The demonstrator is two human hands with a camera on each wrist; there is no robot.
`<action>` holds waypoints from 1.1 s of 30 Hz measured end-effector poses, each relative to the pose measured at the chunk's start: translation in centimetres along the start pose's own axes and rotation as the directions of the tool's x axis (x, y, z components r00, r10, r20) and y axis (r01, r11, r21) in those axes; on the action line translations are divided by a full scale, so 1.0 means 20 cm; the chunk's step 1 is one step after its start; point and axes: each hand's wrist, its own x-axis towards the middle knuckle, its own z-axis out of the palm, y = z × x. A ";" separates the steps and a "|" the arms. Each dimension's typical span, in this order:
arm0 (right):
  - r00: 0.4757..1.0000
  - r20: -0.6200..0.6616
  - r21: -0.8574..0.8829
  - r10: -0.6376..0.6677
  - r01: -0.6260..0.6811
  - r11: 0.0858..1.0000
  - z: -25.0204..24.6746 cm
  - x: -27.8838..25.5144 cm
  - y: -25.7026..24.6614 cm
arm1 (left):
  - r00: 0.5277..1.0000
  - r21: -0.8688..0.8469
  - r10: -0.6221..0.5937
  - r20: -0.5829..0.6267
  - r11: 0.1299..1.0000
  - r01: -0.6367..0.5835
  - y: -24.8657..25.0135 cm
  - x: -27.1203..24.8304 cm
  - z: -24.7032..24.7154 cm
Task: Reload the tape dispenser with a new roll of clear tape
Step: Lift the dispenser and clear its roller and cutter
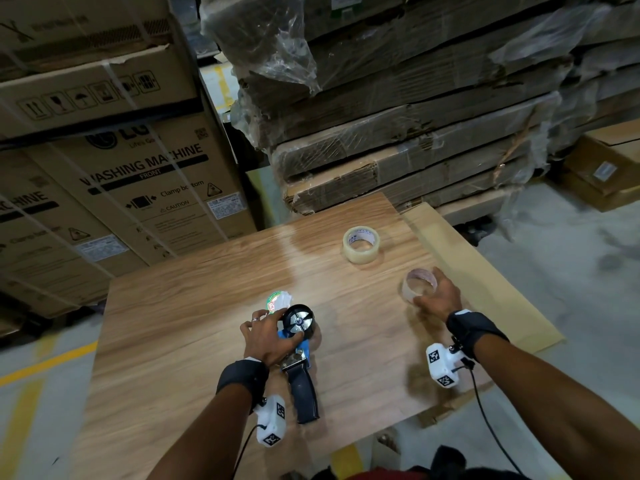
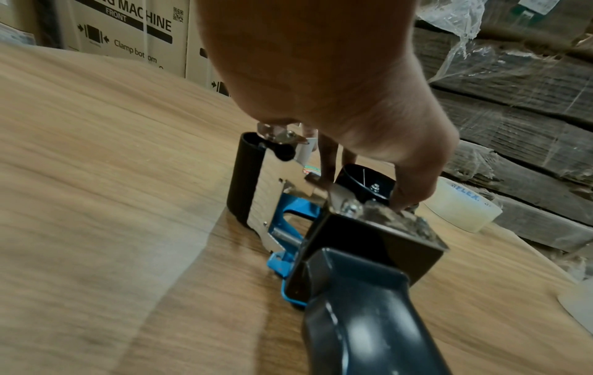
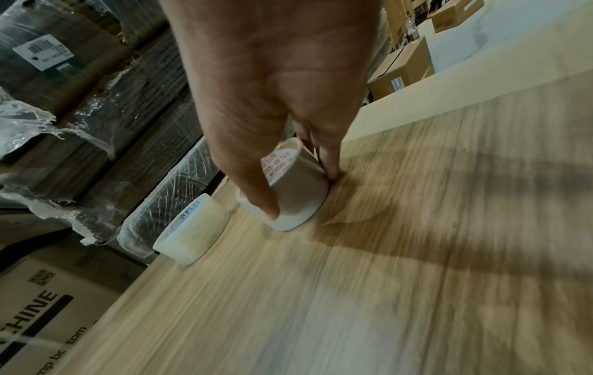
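Right hand (image 1: pixel 437 296) pinches the spent core (image 1: pixel 419 285) near the table's (image 1: pixel 173 323) right edge; let go there. Left hand (image 1: pixel 268 336) grips the tape dispenser (image 1: pixel 298 344) near the front edge: hold it firm, then fetch the new roll (image 1: pixel 361 244) toward the far edge.

The glossy wood-grain tabletop (image 1: pixel 207 306) carries a blue-and-black tape dispenser (image 2: pixel 320 228) with shiny metal plates and a smooth plastic handle (faintly reflective); far right, a glossy clear tape roll (image 1: pixel 361 244).

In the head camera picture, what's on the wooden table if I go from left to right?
Left hand → tape dispenser that it grips → new roll of clear tape → empty tape core → right hand holding that core.
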 end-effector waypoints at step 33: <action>0.668 0.743 0.268 0.050 -0.365 0.891 0.94 -1.12 -0.36 | 0.981 -0.535 -0.063 -0.186 0.844 -0.047 -0.51 -0.48 -0.04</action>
